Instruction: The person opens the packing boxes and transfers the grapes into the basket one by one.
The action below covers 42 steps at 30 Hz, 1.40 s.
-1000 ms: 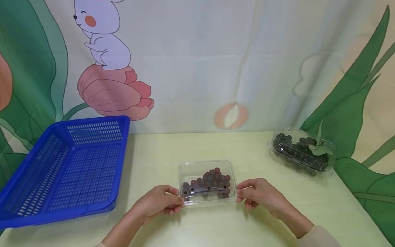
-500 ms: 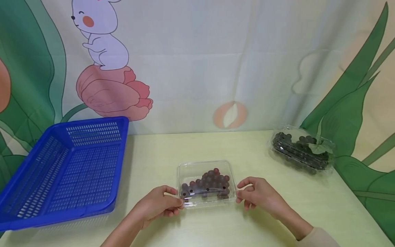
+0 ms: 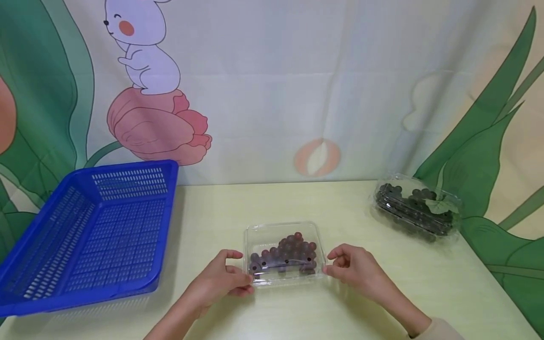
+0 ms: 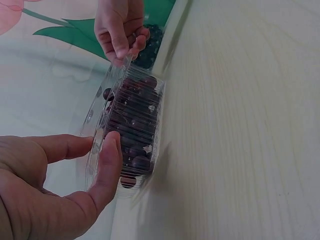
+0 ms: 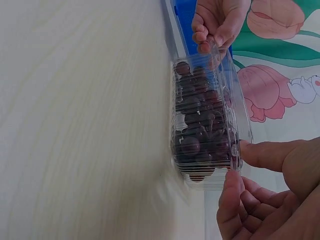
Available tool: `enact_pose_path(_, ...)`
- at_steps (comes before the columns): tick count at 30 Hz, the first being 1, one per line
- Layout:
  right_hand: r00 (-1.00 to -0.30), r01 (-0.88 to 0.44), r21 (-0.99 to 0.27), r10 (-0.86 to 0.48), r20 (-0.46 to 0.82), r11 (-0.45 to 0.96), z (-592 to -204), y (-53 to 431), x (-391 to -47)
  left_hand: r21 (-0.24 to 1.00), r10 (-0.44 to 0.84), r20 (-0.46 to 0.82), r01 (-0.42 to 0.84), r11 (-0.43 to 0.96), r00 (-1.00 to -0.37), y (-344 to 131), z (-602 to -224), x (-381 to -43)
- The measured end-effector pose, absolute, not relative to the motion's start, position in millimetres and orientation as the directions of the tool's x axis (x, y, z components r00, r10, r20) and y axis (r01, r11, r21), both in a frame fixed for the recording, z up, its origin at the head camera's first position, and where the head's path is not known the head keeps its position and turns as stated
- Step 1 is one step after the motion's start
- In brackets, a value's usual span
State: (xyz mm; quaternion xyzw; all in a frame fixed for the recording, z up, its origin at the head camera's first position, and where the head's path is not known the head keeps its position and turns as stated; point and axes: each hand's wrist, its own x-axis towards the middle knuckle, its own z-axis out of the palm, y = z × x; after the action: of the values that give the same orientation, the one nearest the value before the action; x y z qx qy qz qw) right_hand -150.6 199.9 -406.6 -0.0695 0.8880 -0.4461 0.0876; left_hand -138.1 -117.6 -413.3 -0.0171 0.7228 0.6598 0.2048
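A clear plastic clamshell box (image 3: pixel 282 253) of dark red grapes (image 3: pixel 291 250) sits on the table between both hands, its lid down over the fruit. At the box's left front corner, my left hand (image 3: pixel 223 276) pinches the rim; in the left wrist view thumb (image 4: pixel 108 160) and forefinger (image 4: pixel 70 146) lie on either side of it. My right hand (image 3: pixel 357 269) holds the right front corner likewise, with fingertips at the rim in the right wrist view. Ribbed front wall and grapes (image 5: pixel 197 120) show between the hands there.
A blue plastic basket (image 3: pixel 166 226) with slotted walls stands on the left of the table. Another clear clamshell of dark grapes (image 3: pixel 414 208), with a green leaf on it, lies at the back right. A printed curtain (image 3: pixel 255 94) hangs along the table's back edge.
The box stays almost in place. My left forefinger has lifted a little off its side, and my right fingers have shifted slightly at the right corner.
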Motion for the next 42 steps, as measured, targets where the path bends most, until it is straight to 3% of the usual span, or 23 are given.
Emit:
enact_pose_path(5, -0.981, -0.1, -0.786, -0.193, -0.025, 0.61, -406, 198, -148, 0.945, 0.232, -0.324, -0.301, 0.127, -0.917, -116, -412, -137)
enact_pose_path(14, -0.941, -0.292, -0.737, -0.319, 0.109, 0.609, -409, 205, -145, 0.942, 0.222, -0.336, -0.321, 0.104, -0.915, -115, -410, -135)
enact_pose_path(21, -0.867, -0.459, -0.683, -0.454, 0.204, 0.569, -415, 210, -144, 0.937, 0.217, -0.348, -0.33, 0.117, -0.912, -115, -413, -135)
enact_pose_path(27, -0.758, -0.645, -0.478, -0.579, 0.3, 0.596, -418, 214, -143, 0.929, 0.135, -0.333, -0.301, 0.213, -0.933, -108, -410, -131)
enact_pose_path(35, -0.523, -0.833, -0.121, -0.696, 0.492, 0.54, -423, 217, -149, 0.934, 0.121, -0.315, -0.285, 0.214, -0.941, -104, -407, -127)
enact_pose_path(42, -0.487, -0.838, -0.02, -0.731, 0.479, 0.545, -424, 216, -152, 0.928, 0.129, -0.329, -0.296, 0.225, -0.935, -100, -410, -122)
